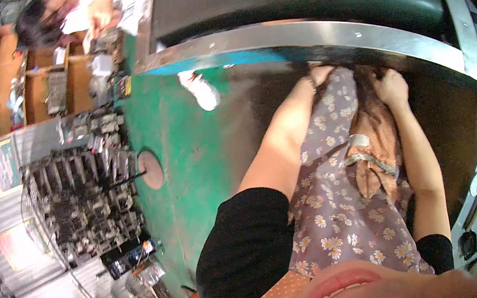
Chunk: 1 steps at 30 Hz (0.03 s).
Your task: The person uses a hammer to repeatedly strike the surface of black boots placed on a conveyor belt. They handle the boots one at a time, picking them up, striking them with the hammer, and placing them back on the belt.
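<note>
Both my arms reach forward to the near edge of a metal-framed machine table point(295, 31) with a dark surface. My left hand point(320, 75) is at the underside of the metal rim, its fingers mostly hidden there. A little to the right, my right hand point(392, 88) is closed, with its fingers curled toward the dark space below the rim. Whatever it grips, if anything, is hidden. Between my forearms hangs my grey apron point(336, 196) with a daisy print, and a brown cloth pocket part point(375, 146) lies on its front.
At the far left another person's hand point(100, 13) is raised near their body. A white shoe point(200, 91) shows on the green floor point(194, 181). Wooden shelving point(37, 96), a stand fan with a round base point(151, 169) and racks of dark metal parts point(84, 198) stand at left.
</note>
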Tool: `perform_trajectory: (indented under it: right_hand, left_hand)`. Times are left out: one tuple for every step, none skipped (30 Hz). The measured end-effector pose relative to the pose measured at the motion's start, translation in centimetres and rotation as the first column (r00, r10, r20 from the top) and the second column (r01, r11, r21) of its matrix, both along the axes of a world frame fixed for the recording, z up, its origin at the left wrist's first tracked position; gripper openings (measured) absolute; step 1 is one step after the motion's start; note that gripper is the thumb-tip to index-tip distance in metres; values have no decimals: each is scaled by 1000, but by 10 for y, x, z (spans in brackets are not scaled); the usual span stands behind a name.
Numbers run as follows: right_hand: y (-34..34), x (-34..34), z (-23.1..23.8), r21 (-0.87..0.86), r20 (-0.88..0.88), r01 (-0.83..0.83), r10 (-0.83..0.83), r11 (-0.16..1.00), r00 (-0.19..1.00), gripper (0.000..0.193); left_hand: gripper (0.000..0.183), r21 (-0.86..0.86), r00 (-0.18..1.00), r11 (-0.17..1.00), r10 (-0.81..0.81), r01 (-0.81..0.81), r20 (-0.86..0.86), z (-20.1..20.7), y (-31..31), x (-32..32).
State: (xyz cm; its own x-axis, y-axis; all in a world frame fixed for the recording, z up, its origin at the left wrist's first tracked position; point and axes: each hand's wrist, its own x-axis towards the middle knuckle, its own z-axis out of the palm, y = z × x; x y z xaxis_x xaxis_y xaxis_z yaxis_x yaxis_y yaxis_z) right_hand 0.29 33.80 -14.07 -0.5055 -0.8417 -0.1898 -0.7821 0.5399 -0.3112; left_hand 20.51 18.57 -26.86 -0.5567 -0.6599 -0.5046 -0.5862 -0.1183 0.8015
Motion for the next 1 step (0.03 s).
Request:
perform_trajectory:
  right_hand:
    - [-7,11,15,39,39,-10,9,999,999,55]
  left_hand:
    - [38,147,986,988,70,-48,-151,-1,-1,14]
